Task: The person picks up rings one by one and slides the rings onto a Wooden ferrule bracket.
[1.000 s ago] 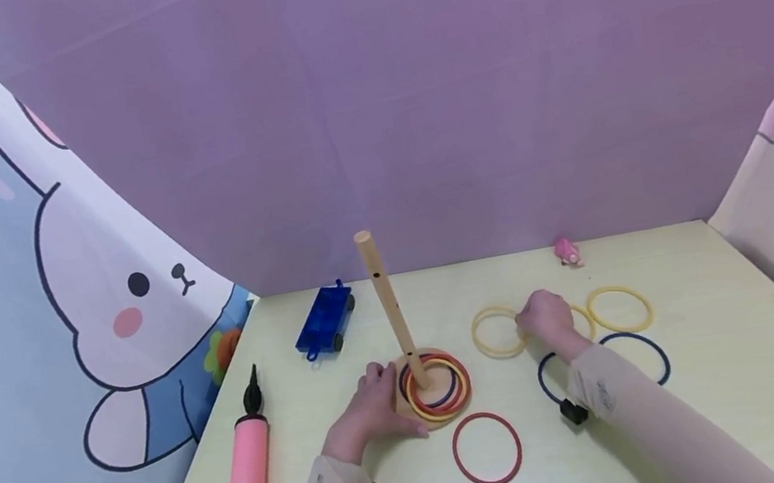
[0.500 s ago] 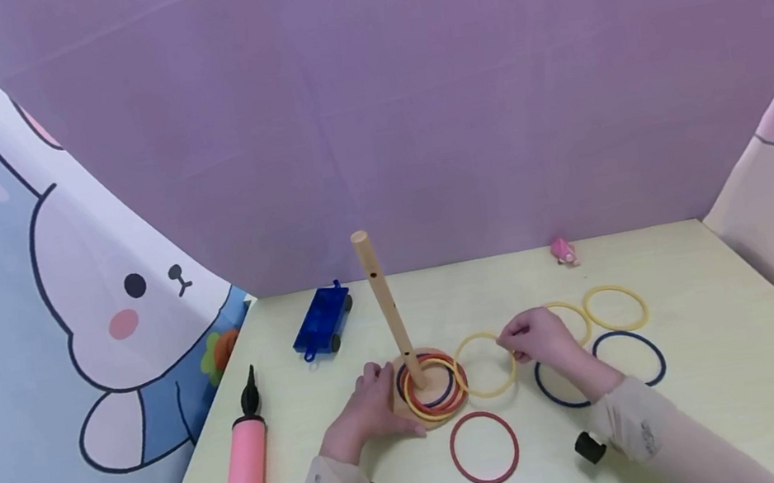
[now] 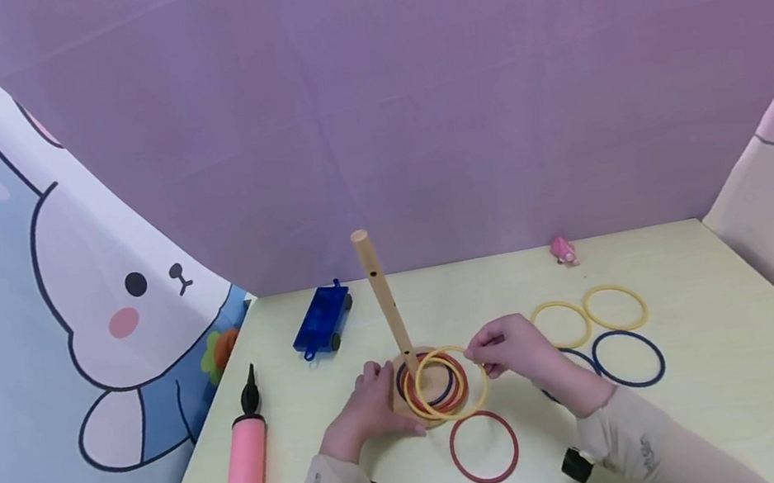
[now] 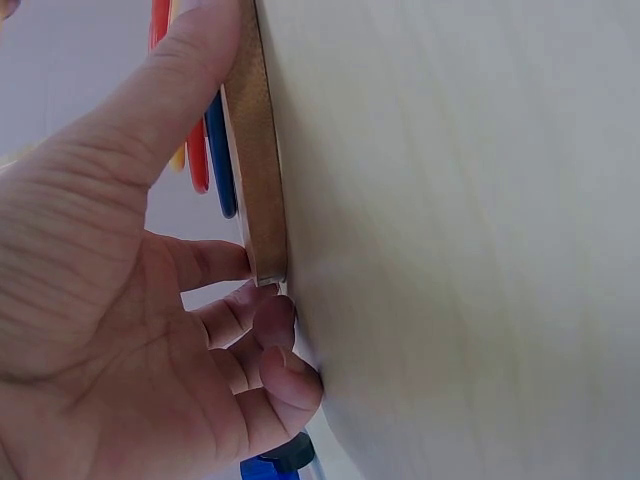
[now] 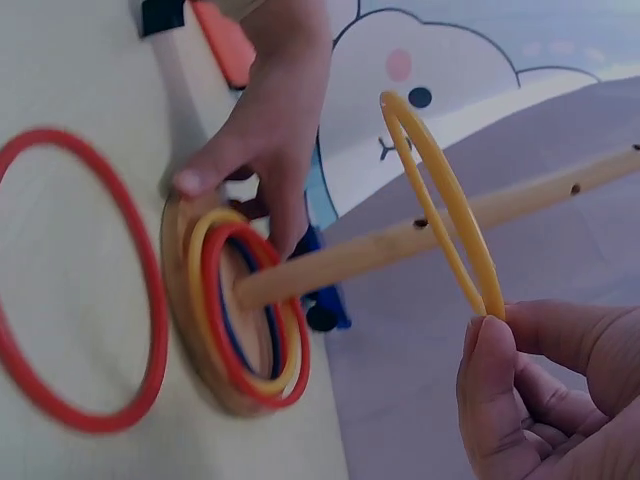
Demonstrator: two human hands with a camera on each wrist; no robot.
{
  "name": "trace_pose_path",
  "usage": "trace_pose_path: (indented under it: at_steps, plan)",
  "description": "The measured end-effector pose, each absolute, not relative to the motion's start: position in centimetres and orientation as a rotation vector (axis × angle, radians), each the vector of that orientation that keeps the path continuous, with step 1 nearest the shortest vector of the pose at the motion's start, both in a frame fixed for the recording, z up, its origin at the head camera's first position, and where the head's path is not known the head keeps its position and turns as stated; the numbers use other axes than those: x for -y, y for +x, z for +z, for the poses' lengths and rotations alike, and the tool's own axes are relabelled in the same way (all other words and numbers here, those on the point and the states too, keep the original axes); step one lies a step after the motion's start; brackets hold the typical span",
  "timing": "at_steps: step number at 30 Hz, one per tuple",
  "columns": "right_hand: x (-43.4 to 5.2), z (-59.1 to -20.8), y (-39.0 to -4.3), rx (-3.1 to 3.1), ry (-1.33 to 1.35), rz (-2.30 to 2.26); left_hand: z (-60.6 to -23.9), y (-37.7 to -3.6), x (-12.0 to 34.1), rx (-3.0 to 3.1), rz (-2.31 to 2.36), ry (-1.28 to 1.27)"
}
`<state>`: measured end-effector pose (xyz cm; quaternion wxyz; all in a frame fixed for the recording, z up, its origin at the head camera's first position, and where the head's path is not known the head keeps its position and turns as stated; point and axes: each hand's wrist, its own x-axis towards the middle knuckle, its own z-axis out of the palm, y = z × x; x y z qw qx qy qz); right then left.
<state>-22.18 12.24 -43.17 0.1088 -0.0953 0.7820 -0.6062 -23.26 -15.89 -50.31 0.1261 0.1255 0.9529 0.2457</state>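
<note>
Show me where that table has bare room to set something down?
Bare patches: between the blue car and the pink toy behind the peg, and right of the blue ring toward the table edge. It is crowded round the base, where both hands work.

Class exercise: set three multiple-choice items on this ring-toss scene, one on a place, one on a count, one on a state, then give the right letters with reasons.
1. Where does the pink pump lie?
A. left of the peg base
B. behind the peg
C. among the loose rings

2. How many red rings lie flat on the table off the base?
A. none
B. one
C. three

3. What does the right hand do?
A. rests flat
B. presses the base
C. pinches a yellow ring

Answers:
1 A, it lies near the table's left edge.
2 B, a single red ring lies in front.
3 C, the fingertips grip its rim.
</note>
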Motion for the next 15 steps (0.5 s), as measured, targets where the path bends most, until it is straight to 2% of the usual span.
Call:
trace_pose_path:
  at_steps: [15]
  plan:
    - [-9.2, -36.2, -21.1, -2.189, -0.315, -2.012, -50.7, -23.5, 16.0, -2.761, 0.795, 0.366]
